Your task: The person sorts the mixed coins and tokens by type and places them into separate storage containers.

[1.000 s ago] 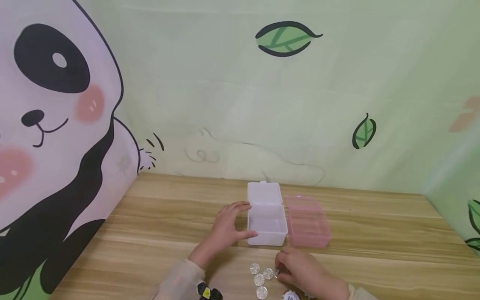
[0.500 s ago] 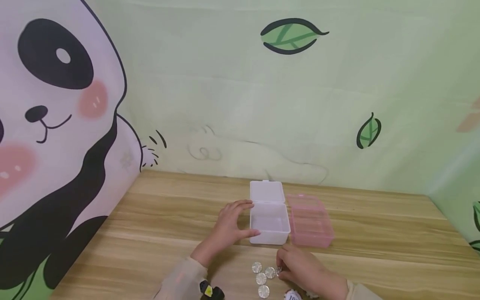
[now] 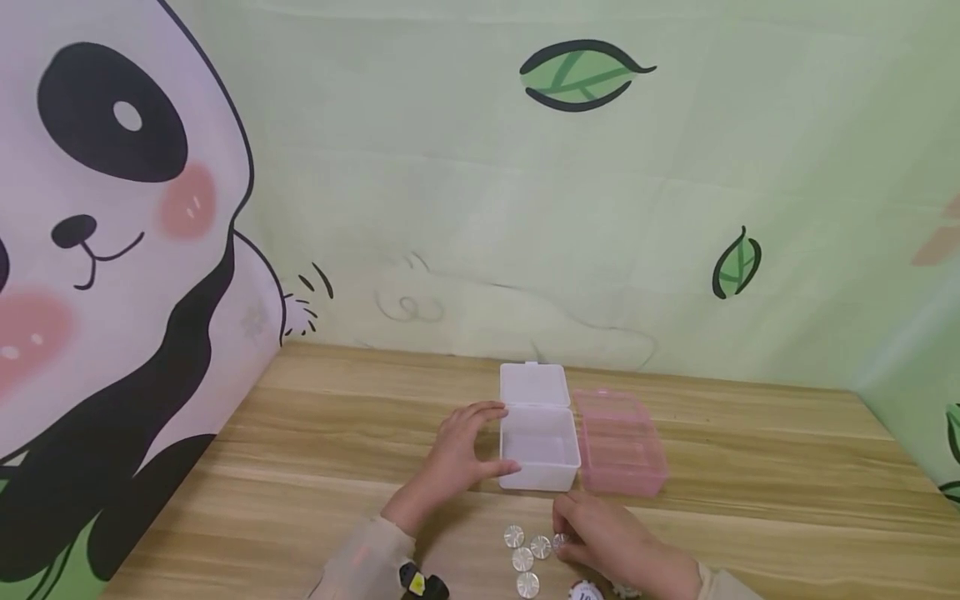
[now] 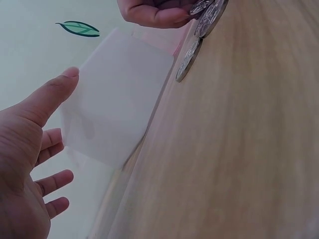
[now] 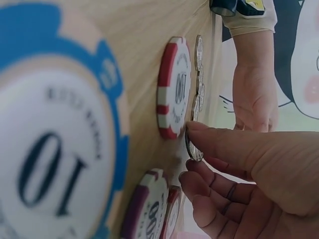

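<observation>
A white plastic box [image 3: 536, 477] stands on the table with its lid folded back. Spread along its left side is my left hand [image 3: 453, 450], thumb at the near rim and fingertips by the hinge end. My right hand [image 3: 611, 542] pinches a silver coin [image 5: 193, 149] between thumb and fingertips, low at the tabletop. Several more silver coins [image 3: 522, 559] lie flat to the left of those fingers, in front of the white box. A red-and-white poker chip [image 5: 174, 89] marked 100 lies close to the pinched coin in the right wrist view.
A clear pink box [image 3: 626, 479], also with its lid back, stands right beside the white one. More poker chips, one blue-edged [image 5: 112, 99] and one purple-edged [image 5: 149, 199], lie near the right hand. A cloth backdrop [image 3: 450, 167] rises behind the table.
The head view has shifted slightly. Both hands keep nearly the same places, and a little more of the coin shows at the right fingertips.
</observation>
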`<control>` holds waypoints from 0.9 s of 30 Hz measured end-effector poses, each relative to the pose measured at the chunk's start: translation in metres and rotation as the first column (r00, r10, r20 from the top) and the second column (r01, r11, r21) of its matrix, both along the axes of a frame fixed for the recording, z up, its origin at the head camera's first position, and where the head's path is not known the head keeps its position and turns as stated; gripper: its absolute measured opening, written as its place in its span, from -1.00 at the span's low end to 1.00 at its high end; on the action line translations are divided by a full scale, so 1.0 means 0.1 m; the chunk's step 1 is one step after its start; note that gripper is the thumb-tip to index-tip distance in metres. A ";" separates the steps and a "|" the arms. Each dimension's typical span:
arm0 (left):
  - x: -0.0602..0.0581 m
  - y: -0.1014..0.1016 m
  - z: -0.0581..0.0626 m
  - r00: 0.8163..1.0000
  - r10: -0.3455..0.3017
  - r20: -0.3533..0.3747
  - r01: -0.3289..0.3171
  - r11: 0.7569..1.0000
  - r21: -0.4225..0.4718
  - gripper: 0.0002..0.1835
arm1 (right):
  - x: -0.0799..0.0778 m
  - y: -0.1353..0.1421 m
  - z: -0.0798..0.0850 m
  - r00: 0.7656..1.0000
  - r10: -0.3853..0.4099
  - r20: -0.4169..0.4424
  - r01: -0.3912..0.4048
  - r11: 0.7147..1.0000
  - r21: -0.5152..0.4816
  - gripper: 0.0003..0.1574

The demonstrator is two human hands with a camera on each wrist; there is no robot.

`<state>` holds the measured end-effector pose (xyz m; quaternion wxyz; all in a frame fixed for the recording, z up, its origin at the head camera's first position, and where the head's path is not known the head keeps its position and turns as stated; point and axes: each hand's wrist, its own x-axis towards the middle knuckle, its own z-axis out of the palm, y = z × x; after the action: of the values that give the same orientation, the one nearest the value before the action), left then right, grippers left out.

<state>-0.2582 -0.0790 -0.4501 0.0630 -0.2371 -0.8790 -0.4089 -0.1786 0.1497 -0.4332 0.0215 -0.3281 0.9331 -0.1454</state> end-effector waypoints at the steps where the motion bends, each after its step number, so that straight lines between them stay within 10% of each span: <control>1: 0.00 0.00 0.00 1.000 0.000 0.001 0.000 1.000 0.002 -0.23 | 0.00 0.00 0.00 1.000 -0.004 0.019 0.005 1.000 -0.013 -0.68; 27: -0.01 0.01 -0.03 1.000 0.001 -0.009 -0.001 1.000 0.012 -0.23 | -0.20 0.13 0.38 0.955 0.084 0.285 0.014 0.945 -0.327 -0.86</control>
<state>-0.2596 -0.0779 -0.4533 0.0687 -0.2381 -0.8764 -0.4129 -0.1989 0.1624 -0.3956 0.1086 -0.3186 0.8766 -0.3440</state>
